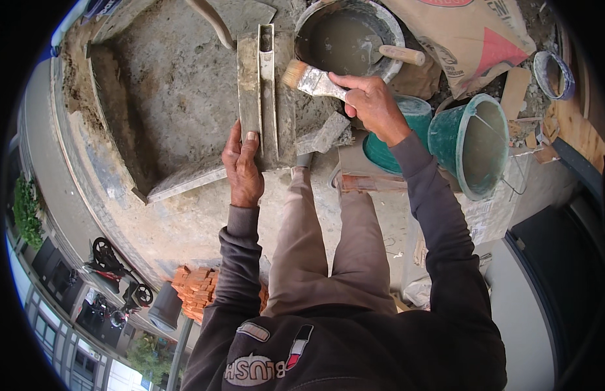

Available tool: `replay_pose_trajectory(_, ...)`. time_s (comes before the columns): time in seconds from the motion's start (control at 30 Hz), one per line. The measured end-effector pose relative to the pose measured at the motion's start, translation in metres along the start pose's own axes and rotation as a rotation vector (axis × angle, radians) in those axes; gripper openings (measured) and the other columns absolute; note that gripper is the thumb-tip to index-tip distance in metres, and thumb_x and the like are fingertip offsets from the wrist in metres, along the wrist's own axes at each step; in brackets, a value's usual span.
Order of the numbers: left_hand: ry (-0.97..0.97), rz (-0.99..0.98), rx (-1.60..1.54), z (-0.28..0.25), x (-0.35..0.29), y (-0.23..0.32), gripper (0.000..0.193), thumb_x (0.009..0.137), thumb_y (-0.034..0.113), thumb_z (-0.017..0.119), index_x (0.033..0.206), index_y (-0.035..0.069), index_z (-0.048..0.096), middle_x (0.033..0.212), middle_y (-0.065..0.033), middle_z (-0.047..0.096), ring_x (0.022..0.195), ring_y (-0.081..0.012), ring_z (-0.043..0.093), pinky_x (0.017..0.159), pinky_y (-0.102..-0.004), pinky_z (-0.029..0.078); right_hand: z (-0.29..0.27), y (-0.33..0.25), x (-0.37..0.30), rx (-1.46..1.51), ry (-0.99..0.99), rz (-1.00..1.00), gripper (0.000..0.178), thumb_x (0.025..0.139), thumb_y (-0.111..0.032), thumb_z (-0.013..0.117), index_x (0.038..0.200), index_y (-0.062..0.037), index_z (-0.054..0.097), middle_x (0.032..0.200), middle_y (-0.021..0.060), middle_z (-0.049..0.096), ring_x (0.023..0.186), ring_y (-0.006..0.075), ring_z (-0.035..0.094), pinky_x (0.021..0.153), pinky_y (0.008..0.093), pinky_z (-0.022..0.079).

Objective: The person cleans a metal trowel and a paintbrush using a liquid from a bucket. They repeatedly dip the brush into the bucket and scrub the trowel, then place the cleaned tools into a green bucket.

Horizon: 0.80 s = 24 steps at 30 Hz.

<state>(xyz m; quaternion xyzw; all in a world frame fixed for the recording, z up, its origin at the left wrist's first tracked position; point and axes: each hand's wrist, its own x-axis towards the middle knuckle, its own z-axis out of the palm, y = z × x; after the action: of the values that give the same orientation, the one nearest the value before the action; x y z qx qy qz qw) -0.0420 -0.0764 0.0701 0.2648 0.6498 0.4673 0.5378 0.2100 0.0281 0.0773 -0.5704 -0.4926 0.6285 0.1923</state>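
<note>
My right hand (374,104) is closed round the handle of a wide paintbrush (321,83) with a white-smeared ferrule. Its tan bristles point left, beside a long grooved metal bar (267,98). That bar lies lengthwise on a cement-coated slab (286,124). Over the slab's near left edge my left hand (242,166) is closed, thumb on top and fingers along the side. How far the fingers reach underneath is hidden. Just beyond the brush stands a round bucket (392,29) of murky water, with a wooden handle (402,55) sticking out across its rim.
A shallow mixing trough (185,182) with grey mortar lies left. On the right are a green bucket (469,153) of cloudy water, another green bucket (387,153), a paper cement sack (459,39) and a small tub (554,75). Orange bricks (195,290) are stacked lower left. Broken block pieces (330,132) lie nearby.
</note>
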Motion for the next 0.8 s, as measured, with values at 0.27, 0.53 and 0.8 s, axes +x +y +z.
replay_pose_trajectory(0.27,0.018,0.000,0.032,-0.007,0.005,-0.001,0.066,0.097,0.025,0.060,0.146,-0.012,0.037,0.120,-0.0135,0.060,0.106,-0.0142,0.055,0.097,-0.0276,0.043,0.004,0.000,-0.051,0.045,-0.267,0.027,0.046,0.087,-0.008,0.047,0.128,-0.0080,0.068,0.060,0.0023,0.051,0.055,0.0081,0.045,0.057,0.0258,0.042)
replay_pose_trajectory(0.53,0.024,0.005,0.027,-0.004,0.015,0.004,0.063,0.095,0.024,0.062,0.144,-0.009,0.042,0.117,-0.0095,0.062,0.106,-0.0131,0.054,0.096,-0.0267,0.042,0.003,0.012,-0.040,0.044,-0.163,-0.051,0.046,0.088,-0.008,0.047,0.128,-0.0100,0.068,0.059,0.0019,0.051,0.055,0.0088,0.045,0.056,0.0267,0.043)
replay_pose_trajectory(0.8,0.107,0.023,-0.160,-0.020,0.024,-0.016,0.049,0.096,0.015,0.059,0.139,-0.007,0.048,0.118,-0.0096,0.063,0.107,-0.0148,0.058,0.093,-0.0280,0.046,0.014,0.014,-0.071,0.057,-0.254,-0.019,0.047,0.087,-0.007,0.047,0.130,-0.0123,0.067,0.060,0.0004,0.048,0.056,0.0069,0.042,0.056,0.0261,0.043)
